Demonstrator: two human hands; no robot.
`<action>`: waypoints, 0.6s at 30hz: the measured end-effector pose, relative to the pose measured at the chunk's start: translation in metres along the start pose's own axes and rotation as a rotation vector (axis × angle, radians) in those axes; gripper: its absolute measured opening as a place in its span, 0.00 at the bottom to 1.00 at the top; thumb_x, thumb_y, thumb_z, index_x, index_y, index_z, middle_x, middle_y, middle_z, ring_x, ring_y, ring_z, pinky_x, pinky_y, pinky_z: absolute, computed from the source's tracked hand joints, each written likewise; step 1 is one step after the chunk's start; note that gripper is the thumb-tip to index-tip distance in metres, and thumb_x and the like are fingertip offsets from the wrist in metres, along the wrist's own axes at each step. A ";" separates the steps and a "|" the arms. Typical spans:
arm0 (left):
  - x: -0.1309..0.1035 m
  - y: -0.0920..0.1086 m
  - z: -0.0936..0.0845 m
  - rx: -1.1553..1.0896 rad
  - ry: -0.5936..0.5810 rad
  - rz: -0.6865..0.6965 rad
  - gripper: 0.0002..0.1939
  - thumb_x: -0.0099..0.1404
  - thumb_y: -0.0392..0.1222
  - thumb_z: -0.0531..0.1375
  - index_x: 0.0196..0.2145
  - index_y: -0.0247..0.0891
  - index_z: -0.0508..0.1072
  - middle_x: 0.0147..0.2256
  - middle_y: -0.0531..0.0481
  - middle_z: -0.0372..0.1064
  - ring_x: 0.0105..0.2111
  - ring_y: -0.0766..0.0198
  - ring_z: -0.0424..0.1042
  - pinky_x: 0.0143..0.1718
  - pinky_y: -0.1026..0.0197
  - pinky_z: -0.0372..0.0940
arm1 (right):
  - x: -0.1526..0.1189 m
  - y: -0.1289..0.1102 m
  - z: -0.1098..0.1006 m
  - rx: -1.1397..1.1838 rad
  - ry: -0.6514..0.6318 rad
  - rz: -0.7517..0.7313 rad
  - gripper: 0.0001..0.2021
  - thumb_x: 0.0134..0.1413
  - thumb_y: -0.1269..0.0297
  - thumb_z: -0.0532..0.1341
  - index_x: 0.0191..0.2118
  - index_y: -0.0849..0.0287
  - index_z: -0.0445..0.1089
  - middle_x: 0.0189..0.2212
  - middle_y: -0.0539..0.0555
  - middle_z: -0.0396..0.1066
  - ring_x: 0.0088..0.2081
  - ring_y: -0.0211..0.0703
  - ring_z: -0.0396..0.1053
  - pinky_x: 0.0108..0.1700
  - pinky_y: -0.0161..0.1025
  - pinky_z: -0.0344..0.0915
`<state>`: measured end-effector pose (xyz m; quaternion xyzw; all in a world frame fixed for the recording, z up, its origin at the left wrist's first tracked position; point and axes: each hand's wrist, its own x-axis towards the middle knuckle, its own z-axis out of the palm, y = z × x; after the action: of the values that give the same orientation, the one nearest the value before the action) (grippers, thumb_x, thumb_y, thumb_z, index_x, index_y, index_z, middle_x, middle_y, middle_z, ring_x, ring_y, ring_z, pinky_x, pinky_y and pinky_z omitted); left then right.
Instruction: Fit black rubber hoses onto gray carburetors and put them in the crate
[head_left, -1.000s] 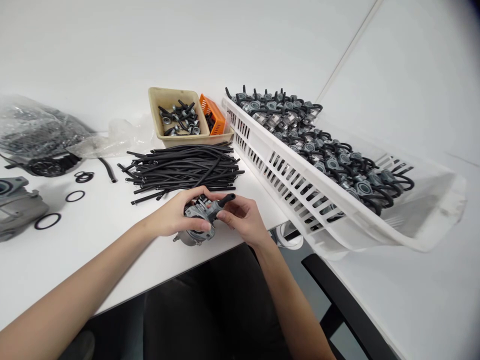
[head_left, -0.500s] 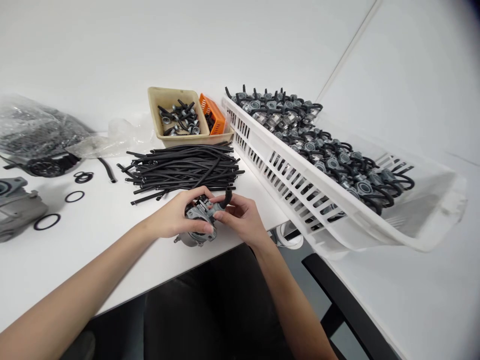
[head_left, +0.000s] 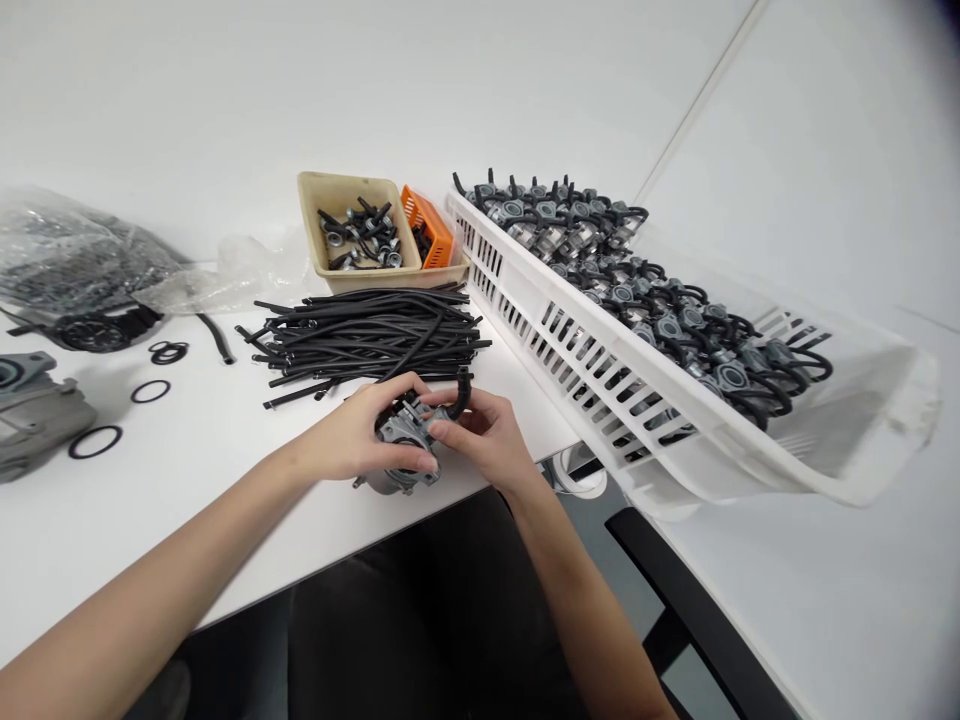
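Note:
A grey metal carburetor [head_left: 401, 440] with a short black rubber hose [head_left: 460, 392] sticking up at its right side is held low over the front edge of the white table. My left hand [head_left: 367, 430] wraps round its left side, thumb across the front. At the right side, my right hand [head_left: 484, 430] grips the carburetor beside the foot of the hose, with the thumb on the metal; its other fingers are partly hidden behind. Just beyond my hands lies a pile of black rubber hoses [head_left: 375, 335].
A white slotted crate [head_left: 570, 345] full of carburetors stands at the right. Behind the hoses are a beige bin [head_left: 315, 225] of small hosed parts and an orange basket [head_left: 431, 225]. Black rings [head_left: 96, 443], a wristwatch [head_left: 90, 332], plastic-wrapped parts [head_left: 67, 250] and a metal casting [head_left: 37, 420] lie left.
The carburetor has shifted very slightly to the right in my hands, and its hose tilts a little differently. Both hands keep their grip.

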<state>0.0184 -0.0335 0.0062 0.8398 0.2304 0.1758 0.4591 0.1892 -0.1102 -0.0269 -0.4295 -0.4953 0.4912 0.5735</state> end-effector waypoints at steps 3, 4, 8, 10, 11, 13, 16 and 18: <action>0.000 0.000 0.000 -0.020 -0.014 -0.012 0.24 0.49 0.53 0.68 0.40 0.39 0.68 0.31 0.55 0.69 0.31 0.62 0.66 0.32 0.62 0.60 | 0.000 0.000 -0.001 0.004 -0.001 0.010 0.18 0.37 0.52 0.73 0.34 0.57 0.77 0.27 0.50 0.70 0.31 0.40 0.68 0.33 0.37 0.65; 0.000 0.000 0.000 -0.030 -0.016 -0.015 0.24 0.49 0.54 0.68 0.40 0.39 0.68 0.31 0.55 0.69 0.30 0.62 0.65 0.31 0.62 0.60 | 0.000 0.000 -0.002 0.011 -0.004 0.011 0.19 0.36 0.52 0.74 0.34 0.58 0.77 0.26 0.50 0.70 0.31 0.41 0.68 0.33 0.38 0.65; 0.000 0.000 -0.001 -0.065 -0.028 -0.026 0.26 0.48 0.54 0.69 0.40 0.39 0.68 0.31 0.55 0.68 0.30 0.63 0.65 0.31 0.62 0.60 | -0.002 0.001 -0.004 0.044 -0.035 -0.001 0.19 0.37 0.53 0.74 0.36 0.57 0.77 0.30 0.51 0.73 0.30 0.39 0.68 0.32 0.37 0.64; 0.000 0.000 -0.001 -0.084 -0.031 -0.026 0.26 0.47 0.55 0.69 0.40 0.39 0.68 0.32 0.55 0.69 0.31 0.62 0.66 0.32 0.62 0.61 | -0.004 0.002 -0.006 0.051 -0.046 -0.013 0.17 0.40 0.55 0.73 0.37 0.57 0.77 0.33 0.52 0.74 0.30 0.38 0.68 0.32 0.36 0.63; 0.000 0.000 -0.002 -0.091 -0.033 -0.025 0.26 0.47 0.55 0.69 0.40 0.39 0.68 0.32 0.55 0.69 0.31 0.62 0.66 0.32 0.62 0.61 | -0.004 0.002 -0.007 0.052 -0.052 -0.021 0.16 0.42 0.56 0.72 0.38 0.57 0.77 0.33 0.52 0.75 0.31 0.39 0.68 0.32 0.36 0.63; 0.000 -0.001 -0.002 -0.102 -0.036 -0.023 0.26 0.47 0.55 0.69 0.39 0.39 0.68 0.32 0.55 0.68 0.30 0.63 0.65 0.32 0.62 0.61 | -0.005 0.003 -0.008 0.053 -0.063 -0.035 0.15 0.44 0.58 0.71 0.39 0.57 0.77 0.32 0.52 0.75 0.32 0.40 0.68 0.33 0.36 0.63; 0.001 -0.002 -0.003 -0.111 -0.036 -0.030 0.27 0.47 0.55 0.69 0.39 0.39 0.68 0.30 0.56 0.68 0.29 0.64 0.65 0.31 0.62 0.60 | -0.006 0.003 -0.010 0.059 -0.065 -0.043 0.15 0.45 0.59 0.71 0.41 0.57 0.77 0.32 0.53 0.75 0.31 0.39 0.67 0.30 0.35 0.61; 0.001 -0.003 -0.003 -0.112 -0.035 -0.035 0.27 0.47 0.55 0.68 0.40 0.39 0.68 0.30 0.56 0.68 0.29 0.64 0.65 0.30 0.63 0.60 | -0.006 0.003 -0.011 0.067 -0.056 -0.044 0.15 0.45 0.59 0.71 0.40 0.57 0.77 0.32 0.53 0.75 0.28 0.37 0.65 0.27 0.34 0.58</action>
<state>0.0173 -0.0299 0.0055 0.8117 0.2267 0.1659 0.5121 0.1992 -0.1157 -0.0327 -0.3850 -0.5037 0.5065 0.5844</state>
